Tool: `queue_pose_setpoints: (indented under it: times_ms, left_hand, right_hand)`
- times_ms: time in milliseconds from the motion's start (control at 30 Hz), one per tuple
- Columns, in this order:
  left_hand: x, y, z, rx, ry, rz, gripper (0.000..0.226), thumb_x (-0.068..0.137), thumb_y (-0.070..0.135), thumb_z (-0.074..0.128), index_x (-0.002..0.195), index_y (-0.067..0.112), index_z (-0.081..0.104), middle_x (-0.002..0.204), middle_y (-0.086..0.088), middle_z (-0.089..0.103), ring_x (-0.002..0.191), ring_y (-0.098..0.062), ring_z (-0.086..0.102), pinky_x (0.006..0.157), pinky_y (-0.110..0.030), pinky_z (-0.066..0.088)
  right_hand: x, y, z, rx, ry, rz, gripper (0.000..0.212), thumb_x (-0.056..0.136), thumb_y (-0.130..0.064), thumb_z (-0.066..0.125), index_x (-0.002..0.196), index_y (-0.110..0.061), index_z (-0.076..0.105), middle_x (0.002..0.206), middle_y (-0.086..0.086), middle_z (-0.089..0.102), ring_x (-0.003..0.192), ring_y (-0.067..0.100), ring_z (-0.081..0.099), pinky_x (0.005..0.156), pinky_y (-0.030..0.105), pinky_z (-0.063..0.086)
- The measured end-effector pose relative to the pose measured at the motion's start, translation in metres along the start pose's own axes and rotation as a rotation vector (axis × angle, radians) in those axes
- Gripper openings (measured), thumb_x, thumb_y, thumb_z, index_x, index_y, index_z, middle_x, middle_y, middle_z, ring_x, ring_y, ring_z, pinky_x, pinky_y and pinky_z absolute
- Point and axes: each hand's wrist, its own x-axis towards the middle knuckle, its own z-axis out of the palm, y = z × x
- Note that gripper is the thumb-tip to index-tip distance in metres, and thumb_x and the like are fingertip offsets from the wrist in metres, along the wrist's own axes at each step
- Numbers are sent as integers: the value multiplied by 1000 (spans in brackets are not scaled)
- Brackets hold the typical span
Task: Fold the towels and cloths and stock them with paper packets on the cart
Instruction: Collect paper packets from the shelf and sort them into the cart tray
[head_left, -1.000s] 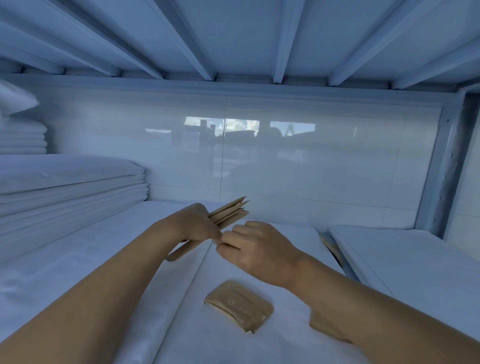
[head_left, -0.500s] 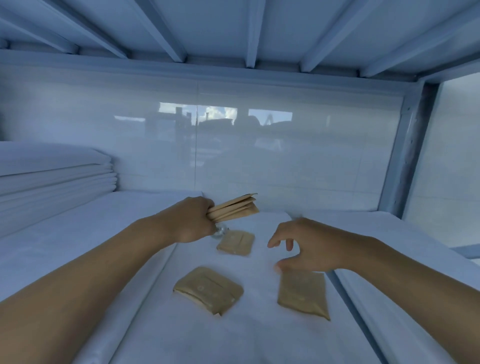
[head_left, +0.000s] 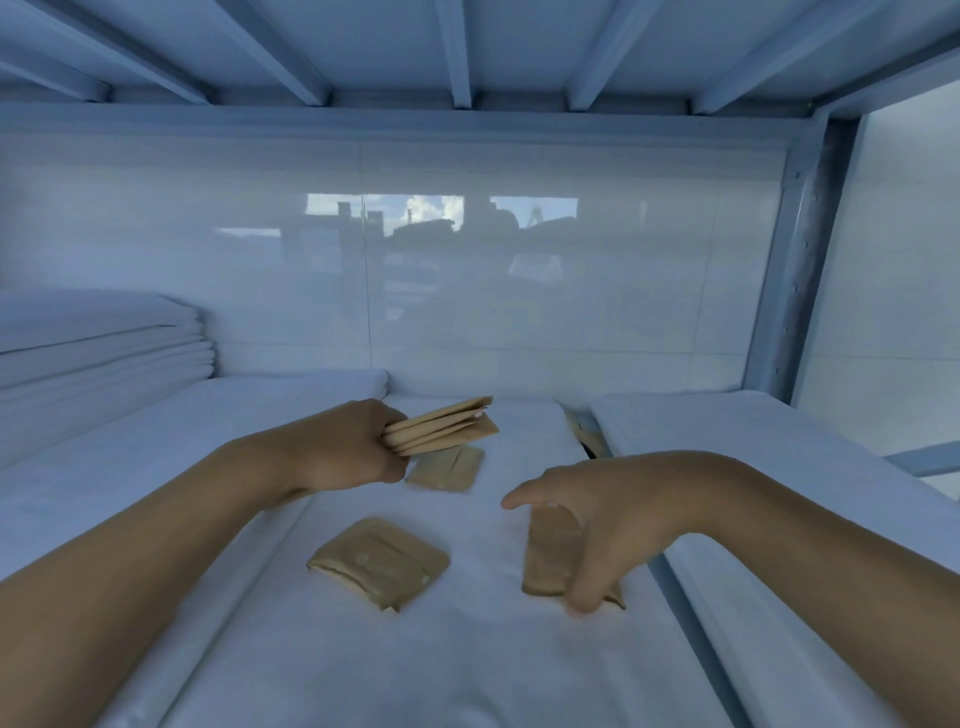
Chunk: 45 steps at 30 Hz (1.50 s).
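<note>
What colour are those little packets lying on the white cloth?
Light tan-brown packets, clearest in the head view.

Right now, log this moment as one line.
left hand: grips packet bundle | right hand: over right packet, contact unclear | loose on white cloth: three packets

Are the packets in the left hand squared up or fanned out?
Fanned out. The left hand grips the brown packets at one end, and their free ends spread apart above the white cloth.
</note>
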Motion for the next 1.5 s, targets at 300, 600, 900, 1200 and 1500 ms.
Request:
queue_pose_setpoints:
  times_ms: [300, 600, 900, 1200, 1500]
  left_hand:
    - [2, -6, -9, -63, 144, -80, 12, 82, 14, 69, 74, 18, 60, 63, 3, 53, 58, -14, 49, 60, -28, 36]
    - [0, -3, -12, -106, 148, -60, 5, 79, 13, 66, 75, 14, 64, 67, 1, 56, 63, -16, 52, 61, -30, 38]
    - [0, -11, -17, -129, 133, -49, 4, 79, 11, 69, 81, 13, 66, 66, 0, 55, 62, -16, 49, 62, -29, 37]
    - [-1, -10, -16, -152, 25, 18, 20, 72, 22, 66, 90, 14, 72, 63, 4, 56, 53, -8, 49, 59, -29, 40]
    - [-2, -12, -11, -321, -190, 217, 32, 72, 42, 83, 102, 34, 74, 71, 7, 52, 62, -15, 43, 54, -24, 34]
  right_hand:
    - [13, -21, 15, 436, 325, -176, 72, 81, -7, 66, 143, -42, 53, 120, -30, 48, 117, -6, 52, 98, 17, 44]
    - [51, -64, 31, 256, 616, -444, 53, 106, -7, 50, 150, -37, 52, 166, -20, 23, 152, -2, 22, 119, 30, 36]
    - [53, -89, 46, 213, 394, -330, 80, 89, -79, 52, 156, -44, 27, 159, -22, 16, 147, 5, 18, 119, 39, 25]
    - [46, -74, 39, 265, 536, -312, 38, 88, -16, 63, 124, -25, 60, 115, -14, 56, 101, 4, 52, 86, 30, 49]
    - [47, -34, 37, 68, 979, -229, 22, 88, -12, 76, 103, -27, 79, 96, -14, 65, 95, 11, 59, 88, 35, 41]
